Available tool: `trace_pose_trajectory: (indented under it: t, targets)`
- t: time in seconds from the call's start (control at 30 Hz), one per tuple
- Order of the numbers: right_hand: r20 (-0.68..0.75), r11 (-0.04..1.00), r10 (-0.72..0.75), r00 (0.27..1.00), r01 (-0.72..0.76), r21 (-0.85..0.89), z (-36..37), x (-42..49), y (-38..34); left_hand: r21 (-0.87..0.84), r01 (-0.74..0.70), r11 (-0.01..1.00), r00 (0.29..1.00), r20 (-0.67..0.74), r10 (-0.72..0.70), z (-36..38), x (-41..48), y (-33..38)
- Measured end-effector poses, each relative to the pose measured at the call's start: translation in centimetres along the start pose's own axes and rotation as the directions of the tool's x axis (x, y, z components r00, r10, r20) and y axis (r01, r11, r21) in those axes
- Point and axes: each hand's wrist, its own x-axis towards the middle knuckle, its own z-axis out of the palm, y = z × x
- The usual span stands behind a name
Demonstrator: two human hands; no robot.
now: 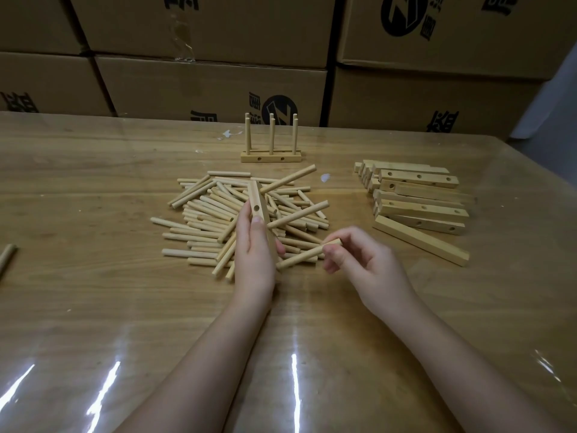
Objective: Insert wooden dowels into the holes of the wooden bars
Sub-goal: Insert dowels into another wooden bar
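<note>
A person works at a wooden table (93,307) with a glossy clear covering, seen from above their hands.

The left hand (254,254) grips a wooden bar (258,198) and holds it on end over the middle of the table. Its thumb is pressed flat on the near face just below an open hole, and its fingers are curled round the far side. Two inserted dowels (288,179) stick out of the bar to the right, one near its top and one at mid-height.

The right hand (368,264) pinches a loose dowel (299,257) by its right end between thumb and bent fingertips. The dowel's left end points at the lower part of the bar, next to the left hand's fingertips. I cannot tell whether it has entered a hole.

A dowel pile (206,214) lies scattered on the table just behind both hands. To the right sits a stack of drilled bars (421,207). Farther back, in the centre, stands a finished piece (271,157), a bar with upright dowels. One stray dowel (7,257) lies at the left edge. Printed cardboard boxes (212,85) are stacked along the far side.
</note>
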Motion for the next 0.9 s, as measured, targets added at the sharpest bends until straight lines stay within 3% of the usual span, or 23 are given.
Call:
trace_pose_trajectory:
  t: [0.17,0.33,0.53,0.9]
  targets:
    - [-0.064,0.966,0.11,0.992,-0.091,0.242,0.4,0.0,-0.1,-0.032,0.051,0.998,0.998,0.026,-0.05,-0.3,0.6,-0.7]
    - [0.025,0.951,0.202,0.979,-0.202,0.235,2.2,-0.3,0.1,-0.212,0.093,0.973,0.995,0.055,-0.083,0.0,0.9,-0.9]
    - [-0.039,0.932,0.278,0.96,-0.26,0.253,4.2,-0.6,0.4,-0.321,0.112,0.94,0.987,0.144,-0.069,0.3,0.5,-0.7]
    - [-0.188,0.909,0.347,0.919,-0.28,0.307,3.8,0.9,0.9,-0.591,0.266,0.762,0.956,0.264,-0.129,0.3,0.4,0.3]
